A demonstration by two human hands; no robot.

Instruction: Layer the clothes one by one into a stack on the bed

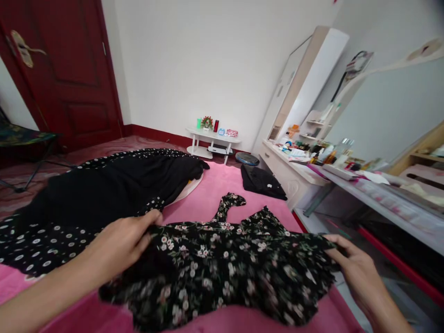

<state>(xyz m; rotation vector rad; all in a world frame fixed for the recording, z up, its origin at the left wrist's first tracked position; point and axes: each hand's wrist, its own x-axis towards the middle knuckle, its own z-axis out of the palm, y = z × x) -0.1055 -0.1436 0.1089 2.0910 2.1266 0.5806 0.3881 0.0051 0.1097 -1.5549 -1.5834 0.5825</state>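
Black flowery dress (229, 268): it lies on the pink bed (211, 194) right in front of me, spread between my two hands.
My left hand (121, 245): closed on the left edge of the dress, thumb on top.
My right hand (357, 268): fingers curled, pinching the right edge.
Black dotted dress (79, 208): spread out on the bed, just left of the flowery one.
Desk (312, 173): off to the right, full of little bottles.

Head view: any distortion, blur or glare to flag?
Head view: strong wide-angle bending at the edges, the dark red wooden door and tall white cabinet lean inward; light is soft and even, no hard glare; the left hand and right hand on the black floral fabric garment are slightly soft.
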